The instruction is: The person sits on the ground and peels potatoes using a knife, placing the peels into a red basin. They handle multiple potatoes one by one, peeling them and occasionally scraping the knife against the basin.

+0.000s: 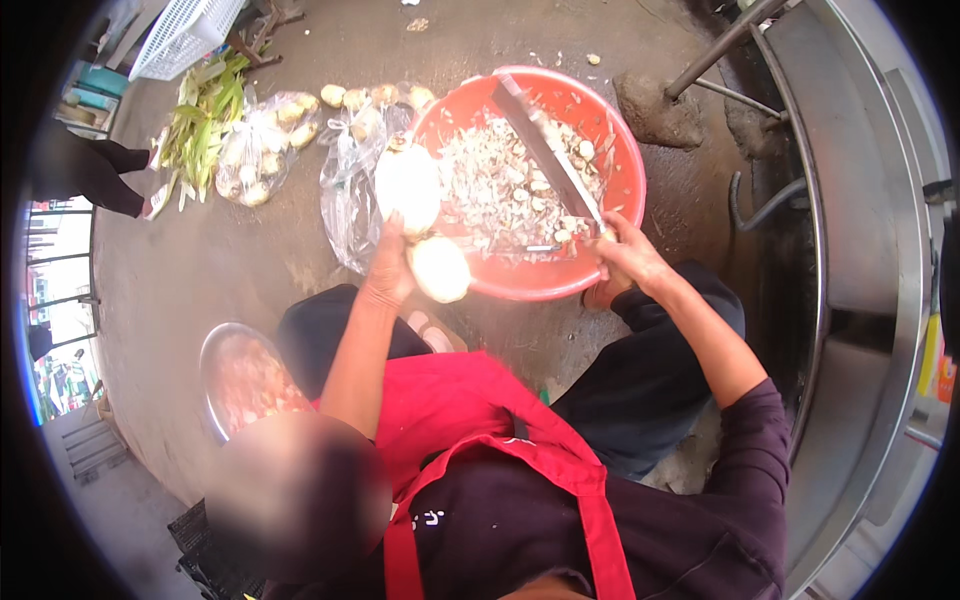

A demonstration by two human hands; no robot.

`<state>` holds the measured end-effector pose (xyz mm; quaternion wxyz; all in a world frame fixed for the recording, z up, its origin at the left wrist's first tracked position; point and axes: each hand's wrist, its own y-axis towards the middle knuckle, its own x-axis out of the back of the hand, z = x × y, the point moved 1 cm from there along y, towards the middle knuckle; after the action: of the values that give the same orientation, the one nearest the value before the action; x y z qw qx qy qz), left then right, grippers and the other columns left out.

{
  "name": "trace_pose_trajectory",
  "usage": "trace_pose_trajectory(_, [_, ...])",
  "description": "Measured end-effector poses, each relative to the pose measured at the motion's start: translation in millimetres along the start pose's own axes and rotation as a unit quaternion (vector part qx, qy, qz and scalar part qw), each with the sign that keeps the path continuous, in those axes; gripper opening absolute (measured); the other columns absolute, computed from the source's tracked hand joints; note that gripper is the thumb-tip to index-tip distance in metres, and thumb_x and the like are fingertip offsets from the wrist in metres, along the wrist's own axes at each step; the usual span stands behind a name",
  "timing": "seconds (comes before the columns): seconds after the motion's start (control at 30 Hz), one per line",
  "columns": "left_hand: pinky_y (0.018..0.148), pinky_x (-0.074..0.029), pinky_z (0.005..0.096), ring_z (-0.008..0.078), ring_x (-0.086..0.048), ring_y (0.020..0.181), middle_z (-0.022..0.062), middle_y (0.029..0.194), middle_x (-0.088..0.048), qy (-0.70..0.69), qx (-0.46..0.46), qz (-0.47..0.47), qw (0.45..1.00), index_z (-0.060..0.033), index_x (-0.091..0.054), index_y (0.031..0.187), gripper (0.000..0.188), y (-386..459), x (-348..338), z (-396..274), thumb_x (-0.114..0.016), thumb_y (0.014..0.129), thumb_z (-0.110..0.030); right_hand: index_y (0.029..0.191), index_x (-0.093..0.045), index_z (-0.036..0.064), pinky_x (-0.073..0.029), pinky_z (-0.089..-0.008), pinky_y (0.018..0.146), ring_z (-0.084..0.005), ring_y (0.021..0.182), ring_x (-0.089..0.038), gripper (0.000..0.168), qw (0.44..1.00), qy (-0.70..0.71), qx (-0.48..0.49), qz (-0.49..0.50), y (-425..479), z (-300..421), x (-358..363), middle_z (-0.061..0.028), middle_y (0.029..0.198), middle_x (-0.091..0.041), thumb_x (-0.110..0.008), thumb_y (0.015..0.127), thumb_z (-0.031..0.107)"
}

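Observation:
My left hand (390, 262) is closed around a pale, peeled root vegetable (407, 186), overexposed and bulging above the fingers; a second pale lobe (439, 268) shows just below, and whether the two are joined I cannot tell. My right hand (626, 251) grips the handle of a long, wide-bladed knife (546, 146), its blade slanting up and left over the red plastic basin (634, 165). Inside the basin lie many pale shavings (480, 180) and small round cut pieces (586, 148). The left hand is beside the basin's left rim.
Clear plastic bags (345, 202), one bag of pale vegetables (259, 161), green leaves (199, 124) and a white basket (184, 37) are at the upper left. A metal bowl of reddish contents (244, 379) is by my left knee. A steel frame (806, 225) runs along the right. A person's legs (105, 172) stand far left.

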<state>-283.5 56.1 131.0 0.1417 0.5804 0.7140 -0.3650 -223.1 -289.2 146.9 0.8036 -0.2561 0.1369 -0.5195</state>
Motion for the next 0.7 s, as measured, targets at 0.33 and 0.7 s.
trace_pose_trajectory(0.33, [0.077, -0.054, 0.0306, 0.0167, -0.064, 0.09, 0.0069, 0.1, -0.062, 0.288, 0.05, 0.112, 0.95, 0.0005, -0.051, 0.126, 0.055, 16, -65, -24, -0.074, 0.078, -0.013, 0.117, -0.057, 0.002, -0.041, -0.0245, 0.047, -0.0066, 0.051, -0.05, 0.031, 0.965, 0.095, 0.212, -0.119, -21, 36, -32, 0.0, 0.064, -0.055, -0.064, 0.091, 0.017])
trace_pose_trajectory(0.7, [0.093, -0.05, 0.0337, 0.0223, -0.057, 0.113, 0.0141, 0.126, -0.056, 0.46, 0.111, 0.03, 0.88, 0.0014, -0.04, 0.139, 0.068, 41, -16, 84, -0.075, 0.084, -0.019, 0.114, -0.067, 0.011, -0.052, -0.0394, 0.05, -0.0283, 0.05, -0.061, 0.033, 0.804, -0.383, 0.41, -0.195, -21, 25, -46, -0.0126, 0.067, -0.061, -0.067, 0.082, 0.016])
